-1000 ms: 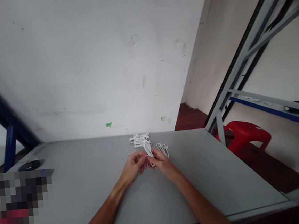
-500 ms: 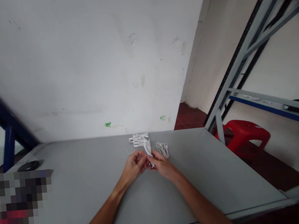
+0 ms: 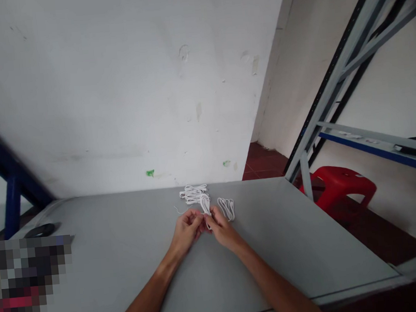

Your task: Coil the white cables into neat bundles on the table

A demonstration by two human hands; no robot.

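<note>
**Narrow white cord loop (image 3: 205, 204) gripped two-handed**

On the flat grey metal worktop (image 3: 104, 262) lie a coiled white cord bundle (image 3: 193, 194) and, to its right, a smaller white cord hank (image 3: 227, 208). The left hand (image 3: 187, 230) and right hand (image 3: 223, 230), fingers curled, pinch the narrow white cord loop between them, just in front of the bundle.

A hank of white cord (image 3: 193, 194) lies in loose loops on the grey tabletop (image 3: 113, 281), one thin end trailing off to its left. A smaller looped bundle of cord (image 3: 227, 208) lies close by on the right. Between them, a narrow doubled loop of cord (image 3: 205, 204) stands upright, gathered between the left hand (image 3: 187, 229) and the right hand (image 3: 223, 229).
</note>
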